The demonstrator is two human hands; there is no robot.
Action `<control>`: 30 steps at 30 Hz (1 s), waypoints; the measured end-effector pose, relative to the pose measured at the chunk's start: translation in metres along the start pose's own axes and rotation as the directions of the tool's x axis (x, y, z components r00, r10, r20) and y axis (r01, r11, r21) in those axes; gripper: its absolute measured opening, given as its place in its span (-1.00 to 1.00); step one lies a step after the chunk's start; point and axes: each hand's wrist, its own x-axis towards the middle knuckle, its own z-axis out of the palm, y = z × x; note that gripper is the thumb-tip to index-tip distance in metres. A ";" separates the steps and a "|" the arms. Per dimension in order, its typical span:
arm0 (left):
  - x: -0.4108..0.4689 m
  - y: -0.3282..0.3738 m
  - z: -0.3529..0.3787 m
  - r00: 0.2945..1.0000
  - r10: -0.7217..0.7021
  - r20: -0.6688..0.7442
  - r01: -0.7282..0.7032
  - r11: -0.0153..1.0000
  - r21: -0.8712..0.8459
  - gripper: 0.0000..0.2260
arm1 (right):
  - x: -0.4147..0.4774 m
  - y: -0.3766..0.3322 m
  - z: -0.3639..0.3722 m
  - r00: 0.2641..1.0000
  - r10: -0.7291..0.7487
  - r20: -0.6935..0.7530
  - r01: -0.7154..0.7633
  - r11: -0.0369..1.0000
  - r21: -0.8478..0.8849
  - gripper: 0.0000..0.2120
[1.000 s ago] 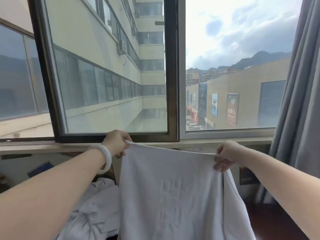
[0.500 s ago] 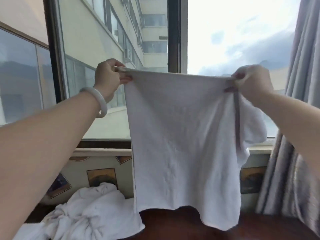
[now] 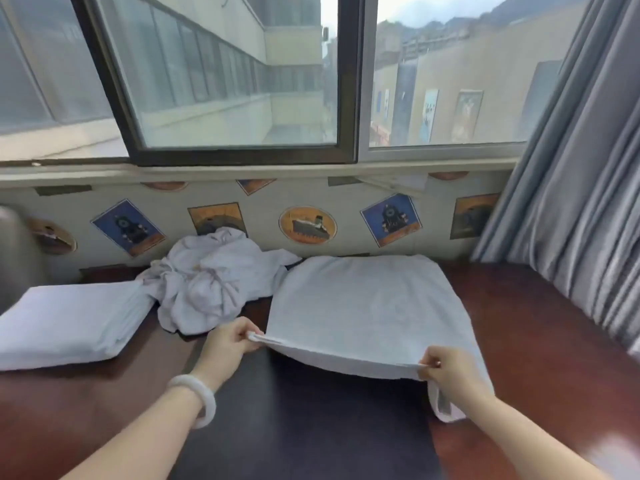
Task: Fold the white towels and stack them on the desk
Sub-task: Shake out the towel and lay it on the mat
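Observation:
A white towel (image 3: 370, 306) lies spread over the dark wooden desk (image 3: 540, 341), its far edge near the wall. My left hand (image 3: 228, 344) pinches its near left corner and my right hand (image 3: 446, 370) pinches its near right corner, both lifted a little off the desk. A small flap of the towel hangs below my right hand. A crumpled heap of white towels (image 3: 211, 278) sits behind my left hand. A folded white stack (image 3: 65, 323) lies at the left of the desk.
A window (image 3: 239, 81) and its sill run along the back, above a wall strip with train and ship stickers (image 3: 306, 225). A grey curtain (image 3: 571, 174) hangs at the right, reaching down to the desk. A dark mat (image 3: 311, 427) covers the desk's near middle.
The towel hung upright in the air before the window in both hands; now it has come down and lies spread on the desk. Both hands keep their corners. The view has tilted downward.

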 end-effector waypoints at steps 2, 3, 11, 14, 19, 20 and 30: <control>-0.031 -0.031 0.009 0.996 -0.087 0.018 0.086 0.996 0.030 -0.86 | -0.025 0.026 0.030 0.989 0.100 0.109 -0.097 0.995 -0.031 -0.81; -0.048 -0.044 0.014 0.992 -0.122 0.027 0.120 0.992 0.049 -0.87 | -0.037 0.036 0.040 0.983 0.126 0.136 -0.117 0.991 -0.070 -0.83; -0.150 -0.138 0.028 0.935 -0.329 0.132 0.289 0.923 0.254 -0.65 | -0.118 0.078 0.099 0.978 -0.006 0.207 0.121 0.828 -0.547 -0.87; -0.173 -0.163 0.033 0.919 -0.347 0.189 0.262 0.893 0.366 -0.73 | -0.145 0.102 0.130 0.962 -0.050 0.270 0.212 0.757 -0.618 -0.61; -0.193 -0.179 0.039 0.950 -0.223 0.216 0.091 0.865 0.494 -0.82 | -0.170 0.119 0.154 0.982 -0.079 0.174 0.170 0.782 -0.599 -0.46; -0.193 -0.184 0.037 0.951 -0.236 0.201 0.115 0.871 0.477 -0.76 | -0.171 0.118 0.154 0.984 -0.087 0.153 0.161 0.801 -0.577 -0.49; -0.170 -0.124 0.111 0.956 -0.014 0.293 -0.175 0.773 0.609 -0.66 | -0.181 0.123 0.154 0.993 -0.058 0.101 0.095 0.901 -0.424 -0.75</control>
